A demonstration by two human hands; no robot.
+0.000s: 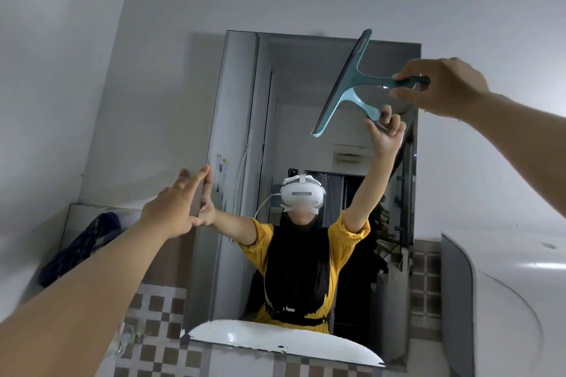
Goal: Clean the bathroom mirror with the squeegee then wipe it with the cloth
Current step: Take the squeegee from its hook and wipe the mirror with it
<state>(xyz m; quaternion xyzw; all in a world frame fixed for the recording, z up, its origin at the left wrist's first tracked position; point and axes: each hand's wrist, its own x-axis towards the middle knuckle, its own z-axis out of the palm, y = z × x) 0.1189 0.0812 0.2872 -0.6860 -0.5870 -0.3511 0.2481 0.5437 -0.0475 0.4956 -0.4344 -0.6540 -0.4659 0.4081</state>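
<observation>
Squeegee (343,82) is gripped by its handle in the right hand (441,87), with the blade standing steeply against the upper right part of the mirror (245,131), probably to start a stroke near the top edge. Left hand (174,208) holds nothing; its open fingers touch the mirror's left edge, probably to steady it. Dark cloth (82,245) lies on the ledge at left, ready for wiping.
</observation>
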